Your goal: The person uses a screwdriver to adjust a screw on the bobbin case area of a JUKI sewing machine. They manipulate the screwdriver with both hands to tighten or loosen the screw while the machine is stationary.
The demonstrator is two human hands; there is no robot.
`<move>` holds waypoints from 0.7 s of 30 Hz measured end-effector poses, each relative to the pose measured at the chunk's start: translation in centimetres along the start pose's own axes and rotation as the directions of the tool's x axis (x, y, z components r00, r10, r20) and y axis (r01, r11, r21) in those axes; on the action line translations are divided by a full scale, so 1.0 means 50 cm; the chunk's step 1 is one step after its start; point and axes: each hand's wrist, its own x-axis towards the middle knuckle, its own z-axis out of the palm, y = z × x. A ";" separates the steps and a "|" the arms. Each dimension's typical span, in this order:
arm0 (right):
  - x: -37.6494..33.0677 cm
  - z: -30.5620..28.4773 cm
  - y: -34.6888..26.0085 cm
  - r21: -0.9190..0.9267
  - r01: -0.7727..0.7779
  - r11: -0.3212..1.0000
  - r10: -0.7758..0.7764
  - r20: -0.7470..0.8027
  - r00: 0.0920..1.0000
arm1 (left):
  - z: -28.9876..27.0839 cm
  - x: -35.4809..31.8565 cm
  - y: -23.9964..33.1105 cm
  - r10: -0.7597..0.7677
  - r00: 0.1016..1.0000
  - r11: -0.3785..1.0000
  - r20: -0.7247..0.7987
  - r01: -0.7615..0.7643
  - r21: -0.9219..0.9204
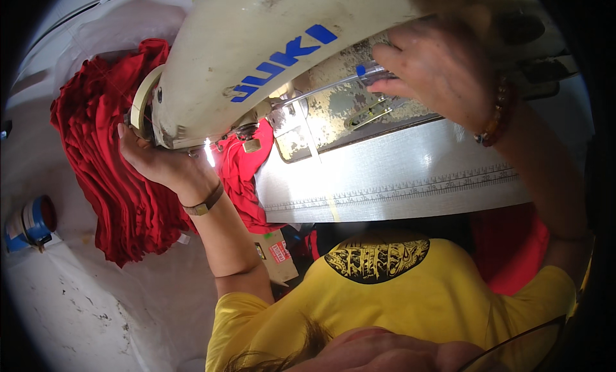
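Observation:
A cream sewing machine head (212,70) slants across the upper middle. My left hand (160,163) is closed around the lower left end of the head, beside a pale ring (144,102); some of its fingers are hidden. In my right hand (436,70) is a screwdriver (327,88) with a clear, blue-ended handle. Its long thin shaft passes under the machine arm and points left toward the needle area. Where the tip ends I cannot make out. Red fabric (247,160) lies bunched beneath the machine head, next to a bright light.
A thick stack of folded red fabric (122,173) lies left of the machine. Farther left is a blue cylindrical container (32,223). The metal table edge carries a ruler strip (410,190) along its front. The worn bed plate (333,125) sits under the arm.

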 end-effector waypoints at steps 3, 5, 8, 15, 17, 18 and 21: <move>0.009 -0.002 -0.004 -0.048 -0.039 0.998 0.040 0.028 0.999 | 0.010 -0.004 -0.003 0.006 1.000 1.000 -0.026 -0.006 0.000; 0.008 0.003 -0.005 -0.022 -0.078 0.997 0.079 0.043 0.996 | 0.026 -0.015 0.000 -0.006 0.999 1.000 -0.036 0.006 0.019; 0.005 -0.010 -0.013 0.009 -0.122 0.993 0.120 0.094 0.988 | 0.023 -0.005 0.000 0.012 1.000 0.999 0.009 -0.013 0.049; 0.005 -0.059 -0.020 0.030 -0.140 0.990 0.130 0.219 0.967 | 0.014 -0.006 0.002 -0.054 0.997 0.999 -0.055 0.054 0.001; 0.004 -0.053 -0.012 0.046 -0.127 0.991 0.113 0.242 0.964 | 0.013 0.000 -0.003 -0.069 0.997 0.998 -0.044 0.069 0.007; 0.004 -0.046 -0.004 0.034 -0.104 0.994 0.090 0.280 0.956 | 0.008 -0.001 -0.002 -0.067 0.997 0.998 -0.048 0.067 0.007; -0.008 -0.034 0.004 0.117 -0.050 0.992 0.028 0.177 0.984 | 0.002 -0.005 -0.001 -0.049 0.996 0.999 -0.077 0.050 0.000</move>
